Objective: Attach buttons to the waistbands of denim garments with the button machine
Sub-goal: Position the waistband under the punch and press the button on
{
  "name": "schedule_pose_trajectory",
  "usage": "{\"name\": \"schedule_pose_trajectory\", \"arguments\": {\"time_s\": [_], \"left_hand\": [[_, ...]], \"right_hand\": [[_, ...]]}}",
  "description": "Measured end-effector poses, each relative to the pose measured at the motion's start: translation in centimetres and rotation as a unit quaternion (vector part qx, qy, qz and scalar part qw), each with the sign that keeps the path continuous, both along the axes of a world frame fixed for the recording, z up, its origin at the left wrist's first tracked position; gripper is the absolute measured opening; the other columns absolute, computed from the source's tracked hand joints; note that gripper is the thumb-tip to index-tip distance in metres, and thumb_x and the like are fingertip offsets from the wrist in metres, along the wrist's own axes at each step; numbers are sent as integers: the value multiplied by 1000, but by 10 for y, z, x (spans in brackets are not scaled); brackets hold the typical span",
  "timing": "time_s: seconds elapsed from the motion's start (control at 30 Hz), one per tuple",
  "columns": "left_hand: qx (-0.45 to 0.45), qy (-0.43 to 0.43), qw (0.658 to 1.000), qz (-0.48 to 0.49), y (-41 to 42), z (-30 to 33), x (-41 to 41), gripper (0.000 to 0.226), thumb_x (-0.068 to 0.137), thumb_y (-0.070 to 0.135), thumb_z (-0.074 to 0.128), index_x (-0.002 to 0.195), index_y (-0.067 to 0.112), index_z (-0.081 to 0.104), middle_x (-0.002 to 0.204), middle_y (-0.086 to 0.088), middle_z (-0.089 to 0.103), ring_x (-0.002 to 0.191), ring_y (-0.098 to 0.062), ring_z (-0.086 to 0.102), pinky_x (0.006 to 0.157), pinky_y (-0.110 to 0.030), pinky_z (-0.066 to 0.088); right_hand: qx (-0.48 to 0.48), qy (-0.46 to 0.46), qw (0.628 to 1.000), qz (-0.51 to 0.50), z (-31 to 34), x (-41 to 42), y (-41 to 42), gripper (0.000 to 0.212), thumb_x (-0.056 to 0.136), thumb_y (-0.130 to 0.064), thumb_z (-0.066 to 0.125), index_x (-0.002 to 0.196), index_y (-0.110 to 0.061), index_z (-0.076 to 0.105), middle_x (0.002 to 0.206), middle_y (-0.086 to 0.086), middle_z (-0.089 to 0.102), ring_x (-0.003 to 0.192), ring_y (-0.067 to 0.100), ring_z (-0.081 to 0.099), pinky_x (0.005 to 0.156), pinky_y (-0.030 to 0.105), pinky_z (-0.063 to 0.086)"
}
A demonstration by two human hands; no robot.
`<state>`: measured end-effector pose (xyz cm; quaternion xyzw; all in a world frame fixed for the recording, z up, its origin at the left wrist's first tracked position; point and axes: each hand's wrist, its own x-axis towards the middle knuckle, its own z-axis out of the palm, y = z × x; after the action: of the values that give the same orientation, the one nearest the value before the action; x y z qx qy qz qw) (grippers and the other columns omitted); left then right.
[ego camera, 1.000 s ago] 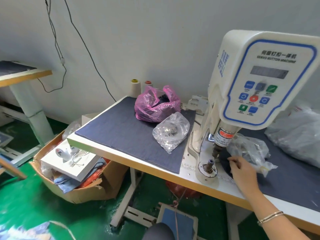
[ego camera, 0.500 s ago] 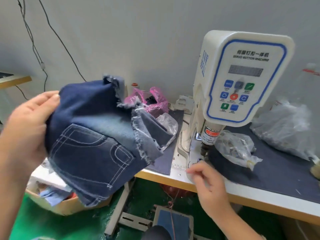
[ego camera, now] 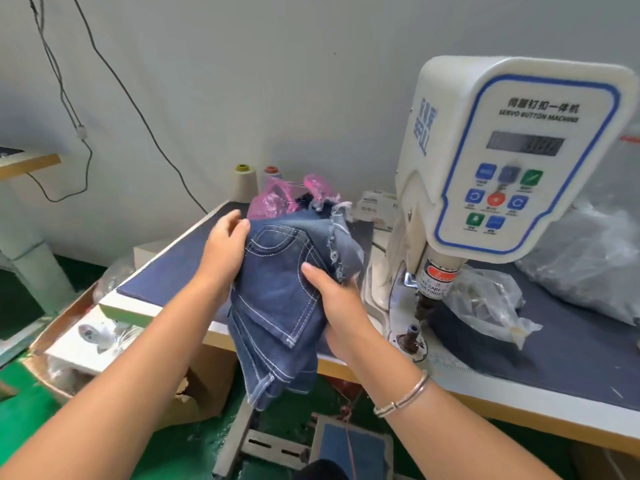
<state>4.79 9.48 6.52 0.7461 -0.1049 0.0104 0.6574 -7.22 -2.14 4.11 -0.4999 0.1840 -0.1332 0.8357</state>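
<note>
Against the grey wall, both hands, left hand (ego camera: pixel 224 249) and right hand (ego camera: pixel 337 299), clutched the denim garment (ego camera: pixel 277 299) just left of the button machine (ego camera: pixel 502 161), the right hand's grip nearer its lower die (ego camera: pixel 412 332).

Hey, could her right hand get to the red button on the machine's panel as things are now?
Probably yes: nothing blocks the red button, but the right hand is gripping the denim garment and would have to let go.

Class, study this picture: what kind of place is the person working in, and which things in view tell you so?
Most likely a small garment workshop. A servo button machine stands on the worktable, both hands, left hand and right hand, hold a denim garment, and thread cones stand by the wall.
</note>
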Motion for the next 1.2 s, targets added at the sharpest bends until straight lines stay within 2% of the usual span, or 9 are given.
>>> {"name": "schedule_pose_trajectory", "arguments": {"time_s": [0.13,0.27,0.4,0.57,0.67,0.83,1.03,1.13,1.2], "left_hand": [[80,-230,970,-13,20,-5,-34,42,82,45,61,122,36,54,121,8,50,109,-5,52,93,-22,43],[190,-224,945,-147,17,-18,-58,59,77,44,77,128,37,50,118,25,53,104,15,51,82,0,39],[132,-178,966,-135,19,-23,-49,26,93,18,62,101,44,60,95,25,66,88,12,60,71,-3,42],[52,-122,988,-79,22,-18,-27,21,100,16,49,95,28,65,90,5,71,87,-13,65,78,-31,50],[28,-131,991,20,36,-5,7,17,100,16,48,92,21,62,81,10,67,76,-9,59,69,-22,46],[252,-158,945,134,70,-3,79,22,98,18,51,105,2,66,103,-26,66,99,-41,59,82,-41,41],[425,-109,894,90,61,-44,76,30,94,19,59,121,7,61,120,-24,62,114,-44,53,93,-47,41],[362,-174,911,97,54,-47,39,15,89,29,62,94,14,62,93,-9,65,96,-37,58,82,-45,44],[317,-137,938,23,53,-42,4,45,84,60,49,66,19,59,61,1,62,72,-26,63,68,-38,45]], "right_hand": [[91,-13,996,-20,22,24,1,32,90,-16,65,120,-6,63,99,11,75,85,22,73,69,31,59],[104,-59,993,15,31,33,-2,43,91,-32,62,127,-10,53,124,20,62,109,32,63,95,48,51],[112,-75,990,37,21,31,-4,62,87,-47,60,135,-9,46,129,22,59,111,33,63,89,45,55],[15,-52,998,10,1,28,-11,50,88,-1,63,127,-23,41,109,12,68,85,23,72,71,37,59],[54,-73,995,-43,-4,20,-21,48,86,10,55,122,-22,50,93,7,73,74,19,72,59,31,57],[144,-86,985,-42,-11,-2,-38,39,87,4,53,117,-19,58,86,9,75,73,25,72,58,36,58],[128,-37,990,-52,-17,-3,-31,38,88,9,50,115,-16,56,97,15,70,74,27,70,63,39,59],[157,-42,985,-59,-21,-2,-26,38,90,8,50,118,-17,55,100,17,70,76,28,71,61,38,58],[181,-47,981,-57,-19,1,-24,39,91,5,51,124,-15,53,104,19,69,76,28,71,60,36,58]]}}
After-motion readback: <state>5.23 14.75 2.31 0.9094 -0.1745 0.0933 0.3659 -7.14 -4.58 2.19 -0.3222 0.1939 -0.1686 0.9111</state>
